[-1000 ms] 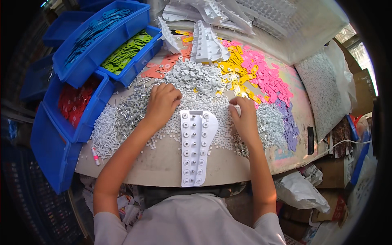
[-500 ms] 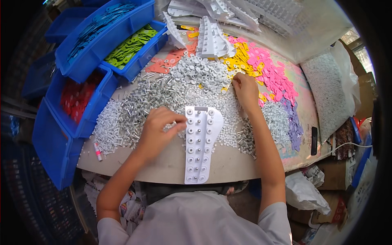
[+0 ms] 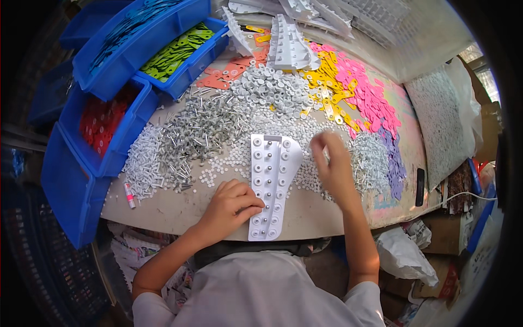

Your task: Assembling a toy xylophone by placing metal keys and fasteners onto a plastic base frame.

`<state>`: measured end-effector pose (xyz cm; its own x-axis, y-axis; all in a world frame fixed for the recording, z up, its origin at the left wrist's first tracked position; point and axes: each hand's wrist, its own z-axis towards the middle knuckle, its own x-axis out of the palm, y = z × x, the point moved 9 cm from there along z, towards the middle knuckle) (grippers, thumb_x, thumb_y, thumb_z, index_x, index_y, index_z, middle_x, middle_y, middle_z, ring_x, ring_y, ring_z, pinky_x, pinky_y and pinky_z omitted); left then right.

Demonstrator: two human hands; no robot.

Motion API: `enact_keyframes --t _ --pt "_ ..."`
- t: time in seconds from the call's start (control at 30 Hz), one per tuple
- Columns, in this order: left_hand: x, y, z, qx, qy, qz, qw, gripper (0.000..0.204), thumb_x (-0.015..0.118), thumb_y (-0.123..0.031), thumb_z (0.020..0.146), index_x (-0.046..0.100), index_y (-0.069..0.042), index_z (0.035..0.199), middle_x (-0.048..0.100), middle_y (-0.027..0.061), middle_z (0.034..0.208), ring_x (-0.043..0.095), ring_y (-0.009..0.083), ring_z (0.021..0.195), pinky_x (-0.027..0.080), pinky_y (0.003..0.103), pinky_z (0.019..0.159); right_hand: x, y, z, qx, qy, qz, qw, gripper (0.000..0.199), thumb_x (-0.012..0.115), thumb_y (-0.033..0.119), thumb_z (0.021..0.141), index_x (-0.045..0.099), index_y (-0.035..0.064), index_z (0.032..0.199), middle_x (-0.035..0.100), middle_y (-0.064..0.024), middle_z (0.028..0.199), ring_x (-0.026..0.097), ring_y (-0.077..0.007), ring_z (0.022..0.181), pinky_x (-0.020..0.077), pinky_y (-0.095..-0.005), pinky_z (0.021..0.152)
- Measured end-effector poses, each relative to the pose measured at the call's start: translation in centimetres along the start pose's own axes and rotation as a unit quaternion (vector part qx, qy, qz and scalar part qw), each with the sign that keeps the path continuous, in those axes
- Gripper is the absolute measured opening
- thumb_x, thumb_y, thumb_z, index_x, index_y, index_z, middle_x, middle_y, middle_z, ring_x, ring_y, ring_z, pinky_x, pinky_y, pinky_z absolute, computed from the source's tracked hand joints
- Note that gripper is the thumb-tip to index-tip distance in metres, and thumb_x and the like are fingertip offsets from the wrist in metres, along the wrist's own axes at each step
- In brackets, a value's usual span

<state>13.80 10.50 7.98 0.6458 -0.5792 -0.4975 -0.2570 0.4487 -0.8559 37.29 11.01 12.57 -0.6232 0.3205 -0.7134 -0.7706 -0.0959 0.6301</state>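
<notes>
A white plastic holder lies upright in front of me at the table's near side. White round caps run along its two sides, and metal pins stand in a row down its middle. My left hand rests at its lower left edge, fingers curled and fingertips pinched together beside a pin; what they hold, if anything, is hidden. Right of the holder's upper end, my right hand hovers over small white discs. Motion smears its fingers, so I cannot tell what is in them.
Yellow strips, pink strips and purple strips lie right. Grey caps, metal rivets and white pegs are heaped left of them. Blue bins stand left. White moulded pieces lie at the back.
My right hand has come back from the yellow strips toward the holder. My left hand has moved down and right from the holder's upper left side to its lower part.
</notes>
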Motion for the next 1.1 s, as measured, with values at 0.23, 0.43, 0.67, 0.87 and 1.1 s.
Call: enact_keyframes --t 0.23,0.43,0.67,0.87,1.1 --pt "0.4 0.0 0.2 0.000 0.024 -0.003 1.000 0.010 0.081 -0.012 0.086 0.080 -0.009 0.095 0.066 0.0016 0.091 0.060 0.0212 0.093 0.043 0.036 0.092 4.2 5.1 -8.4 -0.014 0.201 0.045 0.978 0.010 0.071 0.008 0.092 0.065 0.0028 0.098 0.063 -0.0133 0.093 0.059 -0.0349 0.092 0.0471 -0.0437 0.084" --pt "0.3 -0.3 0.1 -0.002 0.004 0.024 1.000 0.014 0.082 -0.012 0.084 0.076 -0.008 0.097 0.066 0.0023 0.091 0.061 0.0226 0.089 0.042 0.038 0.090 4.3 5.2 -8.4 0.000 0.169 0.011 0.986 0.008 0.071 0.006 0.090 0.064 0.0036 0.094 0.063 -0.0133 0.091 0.059 -0.0349 0.090 0.0467 -0.0443 0.082" --pt "0.8 -3.1 -2.0 0.193 -0.083 0.205 0.956 0.020 0.083 -0.014 0.081 0.073 -0.007 0.097 0.066 0.0020 0.094 0.063 0.0245 0.088 0.047 0.040 0.078 4.3 6.7 -9.9 -0.077 0.121 -0.038 0.989 0.021 0.076 0.002 0.081 0.070 0.0038 0.101 0.065 -0.0105 0.097 0.061 -0.0327 0.092 0.0487 -0.0429 0.083" --pt "-0.1 -1.8 -1.1 0.152 -0.071 0.116 0.979 0.016 0.081 -0.011 0.084 0.073 -0.006 0.098 0.067 0.0043 0.095 0.063 0.0254 0.089 0.046 0.042 0.081 4.4 6.9 -11.2 -0.168 0.060 -0.107 0.978 0.040 0.071 0.008 0.075 0.073 0.0047 0.114 0.066 -0.0066 0.106 0.062 -0.0266 0.098 0.0505 -0.0414 0.084" --pt "-6.4 0.6 7.0 0.061 -0.167 0.217 0.960 0.009 0.074 -0.012 0.092 0.074 -0.007 0.100 0.067 0.0094 0.096 0.062 0.0289 0.101 0.041 0.044 0.096 4.4 6.4 -12.2 -0.186 0.011 -0.102 0.977 0.042 0.070 0.007 0.075 0.074 0.0041 0.116 0.066 -0.0077 0.107 0.061 -0.0271 0.097 0.0519 -0.0404 0.082"
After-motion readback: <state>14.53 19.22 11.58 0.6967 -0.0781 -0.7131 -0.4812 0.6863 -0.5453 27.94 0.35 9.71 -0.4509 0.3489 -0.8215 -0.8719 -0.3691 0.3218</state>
